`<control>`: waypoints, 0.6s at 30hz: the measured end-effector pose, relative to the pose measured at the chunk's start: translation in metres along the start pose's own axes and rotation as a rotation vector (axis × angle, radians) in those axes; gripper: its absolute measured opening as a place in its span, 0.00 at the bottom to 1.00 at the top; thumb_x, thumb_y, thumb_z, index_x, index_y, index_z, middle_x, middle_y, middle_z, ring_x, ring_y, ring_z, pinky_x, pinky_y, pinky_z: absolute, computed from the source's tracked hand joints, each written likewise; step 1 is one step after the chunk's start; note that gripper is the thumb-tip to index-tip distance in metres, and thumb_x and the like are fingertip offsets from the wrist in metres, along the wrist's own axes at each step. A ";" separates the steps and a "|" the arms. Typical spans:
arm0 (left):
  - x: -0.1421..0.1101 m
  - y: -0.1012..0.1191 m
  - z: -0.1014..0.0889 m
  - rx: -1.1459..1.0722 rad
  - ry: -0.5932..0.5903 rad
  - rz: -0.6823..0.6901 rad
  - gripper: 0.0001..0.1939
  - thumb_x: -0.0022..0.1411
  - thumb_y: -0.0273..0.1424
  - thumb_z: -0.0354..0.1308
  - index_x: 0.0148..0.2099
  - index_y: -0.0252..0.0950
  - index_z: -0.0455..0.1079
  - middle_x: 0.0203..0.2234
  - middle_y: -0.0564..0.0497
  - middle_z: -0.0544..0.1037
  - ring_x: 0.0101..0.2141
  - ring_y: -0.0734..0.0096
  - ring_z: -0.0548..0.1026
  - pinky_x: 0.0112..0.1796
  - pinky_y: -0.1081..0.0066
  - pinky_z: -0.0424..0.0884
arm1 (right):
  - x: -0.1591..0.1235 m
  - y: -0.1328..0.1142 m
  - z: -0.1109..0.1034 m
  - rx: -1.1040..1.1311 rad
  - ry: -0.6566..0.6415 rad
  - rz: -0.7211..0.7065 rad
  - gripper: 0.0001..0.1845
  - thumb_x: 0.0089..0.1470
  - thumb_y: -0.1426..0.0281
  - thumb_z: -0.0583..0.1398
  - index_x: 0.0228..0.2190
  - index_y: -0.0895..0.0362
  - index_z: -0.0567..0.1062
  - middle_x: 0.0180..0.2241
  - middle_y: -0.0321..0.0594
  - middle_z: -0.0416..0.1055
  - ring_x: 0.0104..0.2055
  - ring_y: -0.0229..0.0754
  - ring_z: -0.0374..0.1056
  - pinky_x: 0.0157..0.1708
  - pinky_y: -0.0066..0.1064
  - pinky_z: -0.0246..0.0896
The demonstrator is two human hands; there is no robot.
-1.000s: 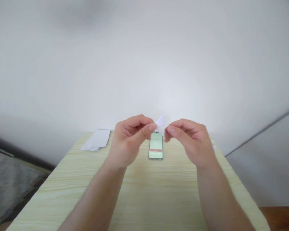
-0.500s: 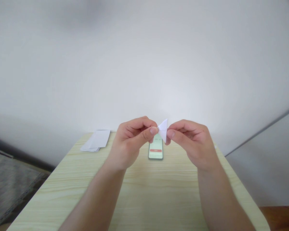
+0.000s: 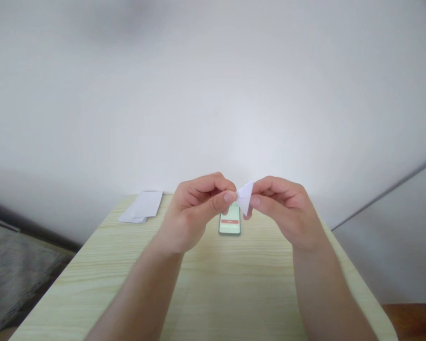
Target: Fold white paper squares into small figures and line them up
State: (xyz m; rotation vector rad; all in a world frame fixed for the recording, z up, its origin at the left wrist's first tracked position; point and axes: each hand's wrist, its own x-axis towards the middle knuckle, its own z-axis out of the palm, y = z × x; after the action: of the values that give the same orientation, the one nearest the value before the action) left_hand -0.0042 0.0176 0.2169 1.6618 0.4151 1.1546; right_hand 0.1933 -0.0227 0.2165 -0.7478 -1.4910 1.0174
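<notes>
A small piece of folded white paper (image 3: 245, 197), triangular in outline, is held up in the air between my two hands. My left hand (image 3: 199, 210) pinches its narrow left end between thumb and index finger. At the wide right edge of the paper, the thumb and fingers of my right hand (image 3: 284, 208) are closed on it. Some of the right fingertips are hidden behind the paper. Below and behind the hands, a phone (image 3: 229, 228) with a lit pale screen and a red bar lies on the table, its upper part partly covered.
Several sheets of white paper (image 3: 147, 204) lie in a loose stack at the table's far left corner. The light wood-grain table (image 3: 230, 284) meets a white wall (image 3: 213, 94) at the back. Grey fabric (image 3: 17, 274) shows beyond the left edge.
The folded paper has shifted slightly right and down and tilted a little. My left hand has moved right with it, closer to my right hand.
</notes>
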 end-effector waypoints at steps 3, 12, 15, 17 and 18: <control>0.000 0.002 0.000 0.110 0.020 -0.012 0.08 0.68 0.31 0.62 0.34 0.35 0.75 0.26 0.53 0.69 0.29 0.74 0.65 0.31 0.69 0.59 | 0.000 0.003 0.003 -0.090 0.096 -0.029 0.04 0.59 0.73 0.65 0.38 0.54 0.79 0.31 0.37 0.79 0.34 0.41 0.75 0.37 0.35 0.71; 0.001 0.006 0.002 0.174 0.091 -0.058 0.10 0.68 0.30 0.61 0.32 0.35 0.72 0.25 0.54 0.71 0.28 0.75 0.66 0.30 0.71 0.60 | 0.000 -0.004 0.005 -0.215 0.170 -0.050 0.08 0.57 0.72 0.67 0.41 0.53 0.78 0.34 0.39 0.78 0.37 0.43 0.76 0.39 0.38 0.73; 0.002 0.003 0.003 0.146 0.097 -0.051 0.09 0.68 0.31 0.61 0.33 0.35 0.72 0.25 0.54 0.73 0.29 0.75 0.67 0.31 0.71 0.62 | 0.000 -0.009 0.005 -0.258 0.177 -0.054 0.06 0.57 0.73 0.67 0.38 0.54 0.78 0.33 0.37 0.78 0.36 0.42 0.76 0.37 0.36 0.72; 0.002 0.002 0.003 0.137 0.103 -0.052 0.09 0.68 0.32 0.61 0.34 0.35 0.73 0.25 0.54 0.73 0.29 0.75 0.68 0.31 0.71 0.62 | -0.001 -0.010 0.005 -0.295 0.194 -0.059 0.06 0.56 0.74 0.67 0.37 0.54 0.79 0.32 0.37 0.78 0.35 0.42 0.76 0.37 0.35 0.72; 0.002 0.001 0.003 0.129 0.105 -0.050 0.09 0.68 0.32 0.61 0.35 0.35 0.73 0.25 0.54 0.72 0.29 0.75 0.67 0.31 0.71 0.62 | -0.001 -0.010 0.005 -0.309 0.204 -0.062 0.05 0.56 0.74 0.67 0.36 0.53 0.79 0.32 0.37 0.79 0.35 0.41 0.76 0.37 0.35 0.71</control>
State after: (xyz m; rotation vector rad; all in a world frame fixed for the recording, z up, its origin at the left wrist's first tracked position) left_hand -0.0008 0.0170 0.2190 1.6958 0.6061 1.2026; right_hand 0.1891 -0.0287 0.2256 -0.9869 -1.4983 0.6491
